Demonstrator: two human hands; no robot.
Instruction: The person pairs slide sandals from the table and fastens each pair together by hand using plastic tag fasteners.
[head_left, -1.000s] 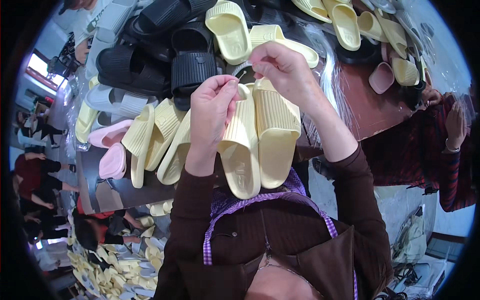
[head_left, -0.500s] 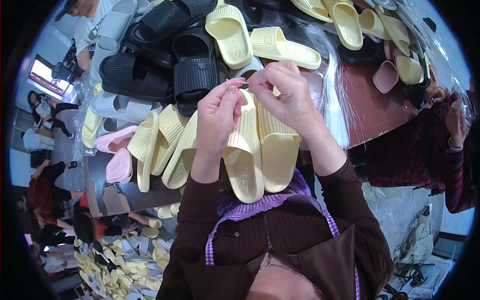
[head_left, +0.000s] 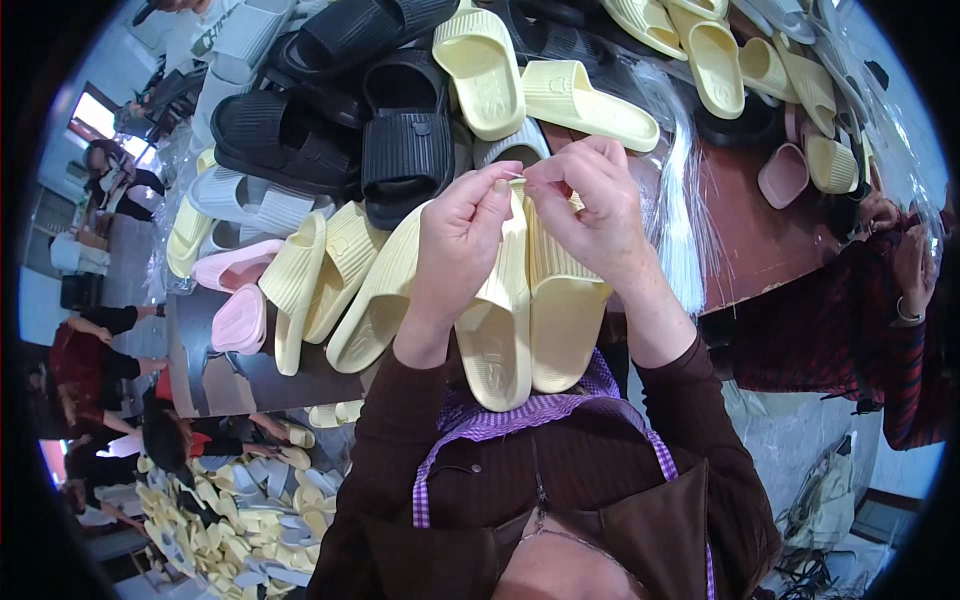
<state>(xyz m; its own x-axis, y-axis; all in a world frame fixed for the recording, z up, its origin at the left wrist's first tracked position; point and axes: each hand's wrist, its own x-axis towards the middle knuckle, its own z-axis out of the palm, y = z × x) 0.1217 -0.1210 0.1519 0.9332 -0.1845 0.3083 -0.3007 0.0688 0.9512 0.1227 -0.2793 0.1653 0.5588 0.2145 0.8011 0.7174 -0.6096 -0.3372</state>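
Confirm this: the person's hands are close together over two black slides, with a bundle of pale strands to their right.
The colour is wrong: the two slides under the left hand and right hand are pale yellow, as the head view shows. The hands are close together, the bundle of pale strands to their right.

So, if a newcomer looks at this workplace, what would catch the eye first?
Most likely the two pale yellow slippers in the middle, with the left hand and right hand close together over their far ends. Next, the bundle of white strands stands out against the brown table, to the right of the right hand. The eye may then go to the large slipper heap at lower left.
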